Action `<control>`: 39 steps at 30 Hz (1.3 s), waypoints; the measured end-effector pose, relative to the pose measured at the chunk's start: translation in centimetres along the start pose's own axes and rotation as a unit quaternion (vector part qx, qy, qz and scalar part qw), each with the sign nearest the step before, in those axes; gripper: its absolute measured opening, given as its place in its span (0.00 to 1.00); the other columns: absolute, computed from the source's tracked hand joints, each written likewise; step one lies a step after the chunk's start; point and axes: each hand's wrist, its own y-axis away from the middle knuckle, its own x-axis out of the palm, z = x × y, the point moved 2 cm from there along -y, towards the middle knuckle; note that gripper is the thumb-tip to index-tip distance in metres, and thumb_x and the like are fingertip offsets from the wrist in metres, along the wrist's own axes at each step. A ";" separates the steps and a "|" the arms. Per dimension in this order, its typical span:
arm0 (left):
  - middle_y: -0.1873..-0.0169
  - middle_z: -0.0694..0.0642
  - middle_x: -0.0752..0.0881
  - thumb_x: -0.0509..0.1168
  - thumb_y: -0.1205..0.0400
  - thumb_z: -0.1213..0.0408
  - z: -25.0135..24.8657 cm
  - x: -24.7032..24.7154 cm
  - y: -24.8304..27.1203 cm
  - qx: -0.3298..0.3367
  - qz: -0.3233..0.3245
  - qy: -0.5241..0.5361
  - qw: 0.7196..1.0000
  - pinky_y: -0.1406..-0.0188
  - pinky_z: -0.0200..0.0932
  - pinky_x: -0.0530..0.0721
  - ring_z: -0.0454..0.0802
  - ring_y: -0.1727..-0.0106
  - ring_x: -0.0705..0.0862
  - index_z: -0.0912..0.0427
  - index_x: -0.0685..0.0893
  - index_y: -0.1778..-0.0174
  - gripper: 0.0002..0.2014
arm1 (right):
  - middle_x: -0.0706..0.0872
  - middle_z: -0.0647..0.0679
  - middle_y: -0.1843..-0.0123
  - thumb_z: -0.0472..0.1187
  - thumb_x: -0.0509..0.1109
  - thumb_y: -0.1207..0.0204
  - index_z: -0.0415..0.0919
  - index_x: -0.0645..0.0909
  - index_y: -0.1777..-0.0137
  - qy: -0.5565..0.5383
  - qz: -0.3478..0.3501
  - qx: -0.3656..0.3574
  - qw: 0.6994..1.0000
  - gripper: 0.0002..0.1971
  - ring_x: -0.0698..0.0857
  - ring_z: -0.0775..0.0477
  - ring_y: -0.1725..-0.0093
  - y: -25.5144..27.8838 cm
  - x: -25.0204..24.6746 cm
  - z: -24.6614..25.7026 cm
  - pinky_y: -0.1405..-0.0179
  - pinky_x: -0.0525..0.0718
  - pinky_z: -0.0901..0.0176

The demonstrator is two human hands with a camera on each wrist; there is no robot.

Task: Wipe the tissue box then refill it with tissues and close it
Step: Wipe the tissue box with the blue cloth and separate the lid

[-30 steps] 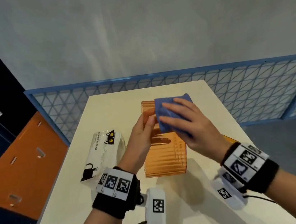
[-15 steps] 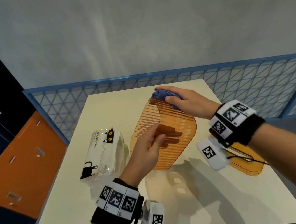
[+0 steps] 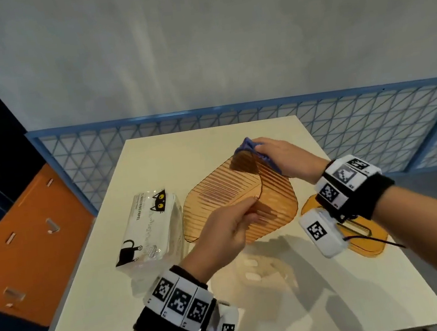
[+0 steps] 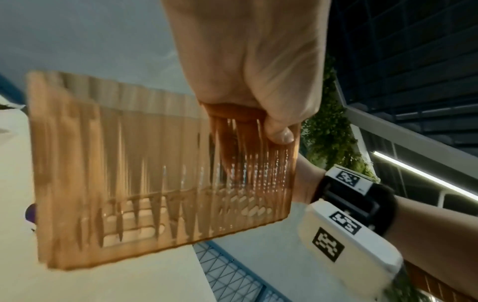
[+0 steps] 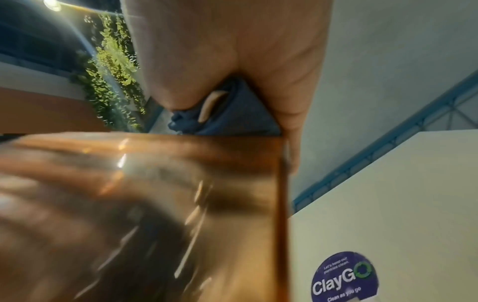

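Observation:
A ribbed, see-through orange tissue box (image 3: 233, 205) (image 4: 145, 175) (image 5: 155, 214) is held tilted above the cream table (image 3: 341, 302). My left hand (image 3: 228, 228) (image 4: 258, 85) pinches its near rim, thumb outside and fingers inside. At the box's far end my right hand (image 3: 280, 154) (image 5: 232, 57) presses a blue cloth (image 3: 245, 146) (image 5: 232, 116) against its outer wall. A clear pack of tissues (image 3: 150, 227) printed with black cats lies left of the box. The flat orange lid (image 3: 360, 238) rests on the table under my right wrist.
A blue mesh railing (image 3: 373, 128) runs behind the table's far edge. Dark blue and orange cabinets (image 3: 20, 233) stand at the left. A round purple sticker (image 5: 344, 275) sits on the table surface near my right hand.
The box has been turned and tipped from lying flat to standing open toward me. My right hand with the cloth moved from the box's top to its far end; my left grip shifted to the rim.

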 end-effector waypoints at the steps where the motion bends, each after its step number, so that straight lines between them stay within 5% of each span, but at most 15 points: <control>1: 0.55 0.40 0.84 0.59 0.19 0.66 0.1 -0.1 0.0 0.013 -0.003 -0.030 0.999 0.55 0.19 0.75 0.34 0.51 0.82 0.63 0.85 0.45 0.13 | 0.78 0.55 0.37 0.43 0.50 0.14 0.57 0.73 0.36 -0.004 -0.012 0.005 1.000 0.14 0.77 0.51 0.35 0.3 0.0 -0.2 0.31 0.72 0.55; 4: 0.56 0.43 0.84 0.59 0.19 0.70 0.7 -0.2 -0.1 0.000 -0.025 -0.001 1.000 0.57 0.17 0.75 0.31 0.55 0.83 0.67 0.85 0.46 0.11 | 0.72 0.56 0.33 0.43 0.51 0.13 0.50 0.66 0.23 -0.060 -0.085 -0.055 0.993 0.19 0.72 0.57 0.34 3.3 1.7 0.7 0.31 0.67 0.63; 7: 0.56 0.49 0.88 0.57 0.18 0.73 1.5 0.1 -0.5 -0.048 -0.028 0.053 0.997 0.50 0.37 0.86 0.34 0.54 0.87 0.67 0.84 0.47 0.11 | 0.66 0.60 0.32 0.47 0.50 0.16 0.48 0.61 0.20 -0.040 -0.142 -0.120 0.982 0.24 0.69 0.59 0.31 5.8 4.5 1.5 0.29 0.65 0.69; 10: 0.54 0.50 0.90 0.57 0.20 0.67 1.1 0.0 -0.2 -0.029 -0.018 0.017 0.999 0.50 0.47 0.87 0.43 0.51 0.88 0.64 0.83 0.47 0.11 | 0.70 0.59 0.33 0.46 0.51 0.14 0.51 0.65 0.23 -0.087 -0.124 -0.081 0.985 0.20 0.71 0.62 0.33 4.2 3.7 1.2 0.34 0.65 0.78; 12: 0.54 0.48 0.90 0.59 0.20 0.65 0.2 -0.1 0.1 0.015 -0.011 -0.031 0.999 0.55 0.38 0.85 0.42 0.52 0.87 0.59 0.84 0.48 0.10 | 0.79 0.57 0.37 0.44 0.50 0.14 0.52 0.74 0.31 -0.165 -0.090 -0.034 0.982 0.16 0.77 0.58 0.37 2.3 2.2 0.5 0.35 0.71 0.67; 15: 0.61 0.47 0.90 0.64 0.23 0.70 -0.9 -0.4 0.4 0.107 -0.014 -0.133 0.985 0.68 0.16 0.70 0.43 0.58 0.85 0.53 0.82 0.52 0.08 | 0.83 0.52 0.57 0.40 0.50 0.15 0.53 0.79 0.54 -0.232 -0.038 0.043 0.971 0.16 0.82 0.56 0.59 0.5 1.0 -1.1 0.51 0.77 0.58; 17: 0.65 0.45 0.90 0.67 0.28 0.72 -0.7 -0.2 0.7 0.130 0.014 -0.188 0.973 0.75 0.19 0.70 0.40 0.64 0.86 0.49 0.80 0.54 0.13 | 0.86 0.45 0.59 0.44 0.52 0.15 0.49 0.81 0.55 -0.253 0.022 0.115 0.960 0.15 0.83 0.51 0.63 1.3 1.4 -2.3 0.58 0.80 0.58; 19: 0.65 0.45 0.91 0.68 0.29 0.73 -0.3 0.2 1.1 0.128 0.034 -0.197 0.971 0.74 0.25 0.77 0.38 0.63 0.87 0.51 0.82 0.55 0.12 | 0.89 0.36 0.49 0.48 0.54 0.16 0.46 0.83 0.48 -0.264 0.055 0.184 0.945 0.15 0.87 0.41 0.53 2.4 2.3 -4.4 0.50 0.85 0.48; 22: 0.59 0.48 0.92 0.63 0.23 0.71 0.0 0.9 1.4 0.095 0.068 -0.167 0.979 0.66 0.36 0.85 0.44 0.57 0.90 0.56 0.86 0.51 0.10 | 0.87 0.40 0.42 0.45 0.55 0.15 0.47 0.81 0.41 -0.255 0.055 0.232 0.937 0.14 0.86 0.38 0.43 4.2 2.3 -6.6 0.48 0.87 0.43; 26: 0.60 0.50 0.91 0.60 0.20 0.66 0.3 1.6 0.5 0.063 0.064 -0.182 0.979 0.69 0.41 0.85 0.50 0.62 0.89 0.55 0.84 0.50 0.08 | 0.83 0.49 0.37 0.41 0.54 0.15 0.42 0.80 0.38 -0.008 0.122 0.220 0.968 0.15 0.79 0.45 0.37 6.3 1.7 -9.1 0.31 0.74 0.53; 28: 0.57 0.48 0.91 0.58 0.18 0.65 0.9 1.6 -0.4 0.031 0.055 -0.202 0.977 0.65 0.45 0.86 0.50 0.57 0.89 0.54 0.82 0.48 0.08 | 0.82 0.50 0.37 0.42 0.53 0.15 0.47 0.79 0.39 0.116 0.160 0.210 0.958 0.14 0.76 0.50 0.42 7.4 2.2 -10.3 0.40 0.73 0.61; 30: 0.48 0.44 0.89 0.58 0.17 0.69 1.7 2.3 -1.4 -0.005 0.081 -0.237 0.968 0.59 0.37 0.81 0.45 0.48 0.88 0.53 0.81 0.42 0.11 | 0.82 0.54 0.48 0.41 0.53 0.14 0.50 0.80 0.44 0.166 0.159 0.201 0.952 0.13 0.73 0.53 0.48 8.6 3.0 -10.9 0.52 0.69 0.66; 33: 0.45 0.46 0.88 0.55 0.20 0.75 3.5 4.3 -2.3 -0.046 0.138 -0.270 0.952 0.55 0.40 0.80 0.48 0.44 0.86 0.54 0.78 0.41 0.17 | 0.85 0.50 0.48 0.41 0.55 0.16 0.46 0.80 0.43 0.188 0.097 0.171 0.962 0.12 0.79 0.51 0.50 9.7 4.9 -12.4 0.55 0.69 0.64; 36: 0.48 0.54 0.88 0.54 0.22 0.77 5.5 6.5 -2.6 -0.085 0.175 -0.269 0.943 0.53 0.50 0.83 0.56 0.48 0.86 0.57 0.78 0.42 0.17 | 0.81 0.46 0.38 0.47 0.53 0.16 0.48 0.74 0.29 0.260 0.064 0.168 0.949 0.18 0.80 0.45 0.39 10.8 7.3 -14.1 0.44 0.76 0.57; 39: 0.52 0.54 0.87 0.56 0.22 0.74 7.1 8.1 -2.6 -0.094 0.175 -0.261 0.945 0.52 0.49 0.85 0.54 0.51 0.86 0.57 0.79 0.45 0.14 | 0.71 0.50 0.27 0.57 0.45 0.17 0.55 0.63 0.22 0.318 0.070 0.194 0.925 0.24 0.70 0.45 0.28 12.4 9.6 -15.0 0.31 0.71 0.49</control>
